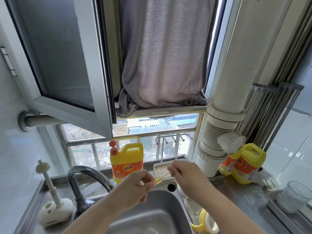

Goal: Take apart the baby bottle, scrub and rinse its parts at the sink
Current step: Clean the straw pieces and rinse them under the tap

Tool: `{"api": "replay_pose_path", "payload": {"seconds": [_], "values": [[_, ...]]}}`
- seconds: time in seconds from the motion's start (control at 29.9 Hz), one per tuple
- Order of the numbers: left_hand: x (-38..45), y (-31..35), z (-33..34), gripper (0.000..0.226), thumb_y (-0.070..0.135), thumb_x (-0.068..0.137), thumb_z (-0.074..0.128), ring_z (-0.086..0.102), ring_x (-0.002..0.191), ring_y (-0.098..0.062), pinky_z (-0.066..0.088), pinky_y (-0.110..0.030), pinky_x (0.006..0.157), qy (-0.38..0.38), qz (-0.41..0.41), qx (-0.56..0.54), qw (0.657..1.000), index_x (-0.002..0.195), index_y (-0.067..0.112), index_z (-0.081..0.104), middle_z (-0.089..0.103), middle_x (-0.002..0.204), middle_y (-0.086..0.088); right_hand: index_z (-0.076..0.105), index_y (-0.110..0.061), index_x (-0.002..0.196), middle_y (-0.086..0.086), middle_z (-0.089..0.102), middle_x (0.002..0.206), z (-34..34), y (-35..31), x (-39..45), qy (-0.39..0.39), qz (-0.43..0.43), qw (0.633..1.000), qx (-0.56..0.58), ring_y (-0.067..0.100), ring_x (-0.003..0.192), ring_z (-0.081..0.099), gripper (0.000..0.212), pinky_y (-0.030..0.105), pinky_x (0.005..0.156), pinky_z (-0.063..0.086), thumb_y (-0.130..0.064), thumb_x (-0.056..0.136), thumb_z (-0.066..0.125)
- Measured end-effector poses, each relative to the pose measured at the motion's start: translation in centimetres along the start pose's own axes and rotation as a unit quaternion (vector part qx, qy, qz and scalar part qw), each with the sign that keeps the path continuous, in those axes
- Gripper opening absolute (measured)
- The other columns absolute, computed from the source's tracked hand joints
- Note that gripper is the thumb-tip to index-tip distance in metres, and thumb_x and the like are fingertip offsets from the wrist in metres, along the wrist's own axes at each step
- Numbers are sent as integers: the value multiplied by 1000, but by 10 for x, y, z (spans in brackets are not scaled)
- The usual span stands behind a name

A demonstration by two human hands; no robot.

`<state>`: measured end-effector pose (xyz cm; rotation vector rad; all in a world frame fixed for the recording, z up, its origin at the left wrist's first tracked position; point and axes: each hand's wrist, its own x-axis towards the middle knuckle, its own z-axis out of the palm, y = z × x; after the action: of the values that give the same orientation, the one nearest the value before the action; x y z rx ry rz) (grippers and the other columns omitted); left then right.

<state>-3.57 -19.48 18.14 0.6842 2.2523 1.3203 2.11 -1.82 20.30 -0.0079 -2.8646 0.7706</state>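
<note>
Over the steel sink [152, 215], my left hand [135, 186] pinches a small yellow translucent bottle part [158, 181]. A thin straw-like stem [166, 175] runs from it up to my right hand [187, 178], which pinches its other end. On the counter at the sink's right edge lie a clear bottle body [194, 208] and a yellow handled collar [205, 223]. A white bottle brush [50, 183] stands upright in its holder at the left.
The tap [87, 179] arches over the sink's left side. A yellow detergent jug [126, 162] and a white tray [162, 169] stand behind the sink. A second yellow jug [243, 163] and a clear cup [293, 196] on a rack sit at the right. An open window frame hangs overhead.
</note>
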Motion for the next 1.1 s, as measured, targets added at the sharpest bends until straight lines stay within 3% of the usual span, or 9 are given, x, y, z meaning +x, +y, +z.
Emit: {"api": "replay_pose_path", "payload": {"seconds": [0.13,0.27,0.37,0.5,0.6,0.77,0.9,1.0,1.1], "values": [[1,-4,-1,38,29,100,39,42,53,-6,34,-20,55,-1,-36,85,996,74,17,63,58,69,10,37,-29,65,-12,40,65,0,-6,2,-28,-38,999,-26,1,65,37,33,24,63,29,-31,98,44],[-3,-2,-1,21,18,99,44,52,61,-9,43,-21,59,13,-14,38,999,86,14,60,55,68,3,46,-26,70,-3,55,75,-2,-2,7,7,-10,1000,14,10,75,50,28,28,73,39,-30,98,44],[-7,2,-3,12,16,97,49,57,53,-11,43,-20,50,23,1,-15,1000,87,12,53,62,66,1,47,-22,72,-12,45,66,2,-10,6,-33,-55,998,-16,2,65,42,26,27,68,36,-29,97,44],[-4,2,-4,34,32,99,41,45,53,-6,35,-18,54,52,6,78,996,67,25,51,48,53,9,45,-26,69,-8,50,69,-2,-2,10,-3,-8,1000,17,13,72,50,29,29,70,39,-30,98,43],[-5,0,-5,44,29,100,40,37,52,-8,32,-22,56,36,3,75,997,58,28,54,38,53,10,45,-23,72,-13,43,64,3,-12,5,-42,-57,997,-16,10,69,43,27,26,66,34,-29,98,44],[-5,2,-5,18,21,94,56,45,46,-11,36,-23,51,29,4,-32,999,77,15,58,57,53,3,41,-28,65,-16,39,60,2,-16,6,-9,-55,998,-10,3,62,41,33,17,61,34,-25,98,44],[-9,7,-2,26,30,98,47,37,41,-7,30,-19,46,-18,-2,-8,1000,82,12,58,50,49,6,43,-28,67,-8,49,69,0,-13,10,-9,-48,999,-1,11,70,47,30,31,74,42,-30,98,44],[-5,4,-5,36,33,100,39,30,45,-7,24,-23,48,-7,-38,-62,997,83,13,64,40,52,8,39,-30,66,-8,49,70,-1,-9,9,-10,-37,999,-7,11,70,46,32,27,69,38,-32,98,42],[-3,-1,-9,34,25,99,43,37,53,-10,31,-28,57,-1,-14,-5,1000,73,24,64,44,58,6,41,-26,67,-12,43,65,4,-13,6,-19,-53,998,-14,5,63,40,31,21,62,32,-27,98,43]]}}
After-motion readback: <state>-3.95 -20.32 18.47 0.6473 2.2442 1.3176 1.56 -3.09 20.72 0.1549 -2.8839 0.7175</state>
